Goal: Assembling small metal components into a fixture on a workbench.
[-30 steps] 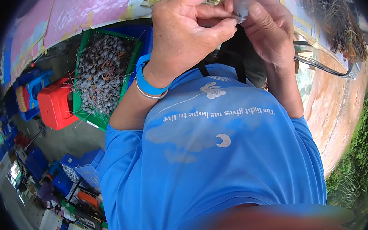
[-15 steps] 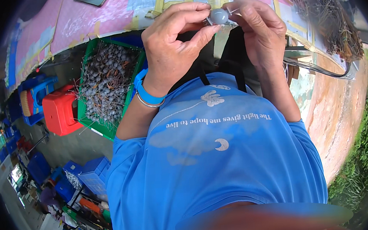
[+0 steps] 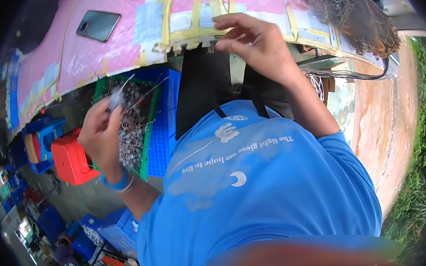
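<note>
Over the green crate point(image 3: 150, 143) at my left, my left hand point(image 3: 101, 129) pinches a small grey ball point(image 3: 116, 99) with a pale wire sticking out of it. Below it lie many similar grey balls on thin wire stems point(image 3: 132, 132), heaped in the crate. My right hand point(image 3: 256, 44) is at the near edge of the table point(image 3: 117, 58), its thumb and fingers apart and nothing between them. The left hand is slightly smeared by motion.
A dark phone point(image 3: 98, 25) lies on the pink, taped table covering. Bundled thin wires point(image 3: 349, 17) pile at the table's right. A red stool point(image 3: 72, 156) and a blue stool point(image 3: 48, 138) stand left of the crate. Blue crates point(image 3: 115, 230) are farther back.
My left hand has moved from the table edge down and left over the crate, carrying the grey ball. My right hand has let go of it and shifted slightly left. The view has tilted.
</note>
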`<state>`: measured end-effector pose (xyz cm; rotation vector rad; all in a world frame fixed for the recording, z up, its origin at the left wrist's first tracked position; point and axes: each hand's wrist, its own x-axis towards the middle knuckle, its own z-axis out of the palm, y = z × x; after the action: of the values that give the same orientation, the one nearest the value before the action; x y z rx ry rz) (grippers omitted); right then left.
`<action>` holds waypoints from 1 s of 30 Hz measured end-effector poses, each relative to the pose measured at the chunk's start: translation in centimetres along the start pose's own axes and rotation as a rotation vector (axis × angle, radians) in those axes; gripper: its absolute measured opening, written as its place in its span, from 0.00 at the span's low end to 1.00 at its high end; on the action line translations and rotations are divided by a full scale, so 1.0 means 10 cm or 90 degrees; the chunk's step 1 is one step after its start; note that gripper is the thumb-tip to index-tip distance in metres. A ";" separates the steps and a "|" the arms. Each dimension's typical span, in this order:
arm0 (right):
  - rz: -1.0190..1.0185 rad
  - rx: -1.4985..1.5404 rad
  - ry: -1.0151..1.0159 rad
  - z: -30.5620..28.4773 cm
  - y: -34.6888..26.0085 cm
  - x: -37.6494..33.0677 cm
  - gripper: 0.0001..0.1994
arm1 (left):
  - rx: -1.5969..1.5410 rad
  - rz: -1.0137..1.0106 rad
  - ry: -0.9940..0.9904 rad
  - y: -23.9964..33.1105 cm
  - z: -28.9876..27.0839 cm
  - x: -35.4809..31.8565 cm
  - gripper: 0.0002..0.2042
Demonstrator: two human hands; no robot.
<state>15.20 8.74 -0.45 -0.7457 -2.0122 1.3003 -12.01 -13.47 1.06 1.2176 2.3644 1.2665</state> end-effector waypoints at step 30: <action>0.087 0.269 0.434 -0.76 0.45 -0.01 0.12 | -0.402 0.052 -0.312 0.90 2.12 2.02 0.14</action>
<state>21.54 14.68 -2.14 -0.9632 -1.1227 1.2620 -9.08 16.96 -1.12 1.2261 1.4336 1.3859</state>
